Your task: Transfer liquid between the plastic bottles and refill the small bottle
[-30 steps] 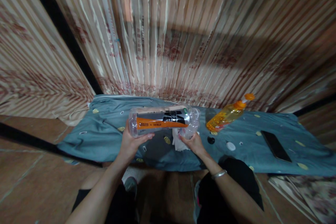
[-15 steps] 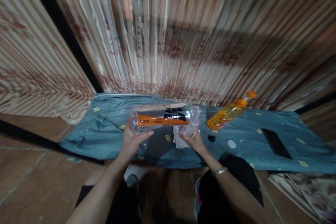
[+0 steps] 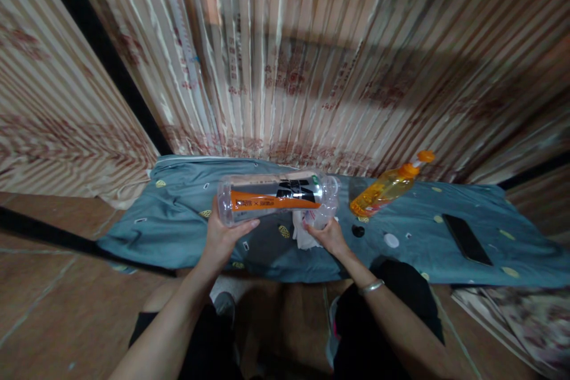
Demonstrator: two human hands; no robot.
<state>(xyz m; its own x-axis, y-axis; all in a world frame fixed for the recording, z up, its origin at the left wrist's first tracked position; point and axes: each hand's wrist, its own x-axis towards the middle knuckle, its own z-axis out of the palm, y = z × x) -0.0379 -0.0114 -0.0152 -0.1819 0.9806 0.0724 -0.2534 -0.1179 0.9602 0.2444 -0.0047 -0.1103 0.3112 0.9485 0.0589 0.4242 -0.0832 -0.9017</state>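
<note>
Holds clear plastic bottle (image 3: 276,196) sideways over patterned blue-green cloth (image 3: 178,208). Grips base with left hand (image 3: 222,235), shoulder with right hand (image 3: 330,237), beside crumpled white tissue (image 3: 303,240). Shows no clear shift from one second ago; suggests steady two-handed hold.

Curtain (image 3: 307,71) behind cloth (image 3: 178,219), drink bottle (image 3: 276,195) left of pump bottle (image 3: 385,191), phone (image 3: 466,240) right of both, on cloth

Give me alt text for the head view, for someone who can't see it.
The left hand and right hand hold a clear bottle sideways above a blue-green cloth, with crumpled white material at the right hand. Farther right are an orange-topped bottle, a white disc and a dark phone.
</note>
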